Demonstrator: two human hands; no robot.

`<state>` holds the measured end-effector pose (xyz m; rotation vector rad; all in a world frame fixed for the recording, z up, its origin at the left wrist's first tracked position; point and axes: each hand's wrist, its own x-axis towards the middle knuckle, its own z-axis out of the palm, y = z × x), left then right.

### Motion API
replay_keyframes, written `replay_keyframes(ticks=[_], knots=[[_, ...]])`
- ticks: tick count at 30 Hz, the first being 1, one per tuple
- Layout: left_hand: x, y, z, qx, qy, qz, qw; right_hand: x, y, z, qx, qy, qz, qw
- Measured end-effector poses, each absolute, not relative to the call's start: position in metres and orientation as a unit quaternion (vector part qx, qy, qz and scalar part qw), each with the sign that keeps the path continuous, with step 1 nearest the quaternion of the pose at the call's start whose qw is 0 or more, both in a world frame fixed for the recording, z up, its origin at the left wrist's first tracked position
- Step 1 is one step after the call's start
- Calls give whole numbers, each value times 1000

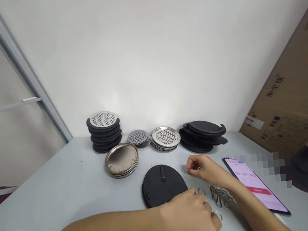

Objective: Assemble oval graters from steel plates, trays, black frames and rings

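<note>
My right hand (206, 168) pinches a small thin metal ring (186, 171) between thumb and forefinger, just above the table. My left hand (189, 215) reaches across from the left, back upward, with its fingers curled under. Whatever those fingers grip is hidden. A black round disc (163, 183) with a short raised tab lies flat beside my left hand, which covers its lower right edge. Close to the left fingers are two loose metal rings, one (201, 191) above and another (218, 215) below. A heap of metal rings (222, 196) lies under my right forearm.
Along the wall stand a stack of black holders (105, 134) topped by a perforated plate, small grater discs (138, 137), larger grater discs (165, 138) and black lids (203, 134). Metal plates (122, 160) sit nearer. At right are a phone (256, 185) and a cardboard box (289, 109).
</note>
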<state>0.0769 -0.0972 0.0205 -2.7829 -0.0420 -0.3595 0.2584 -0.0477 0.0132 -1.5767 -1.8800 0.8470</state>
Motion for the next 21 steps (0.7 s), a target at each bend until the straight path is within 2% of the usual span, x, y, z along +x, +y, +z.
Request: replay_keyframes(ticks=[8,13,17,21], knots=[[89,-84,22,-997,-76,0,16,260,-46,10,-571,-685,346,291],[96,-81,28,-995,-86,55,-7,259,-46,9,-570,-680,353,298],[91,-80,32,-996,-83,16,-21,259,-45,10,-556,-674,362,325],[69,-69,50,-981,-96,-118,-124,257,-45,15,-522,-647,422,362]])
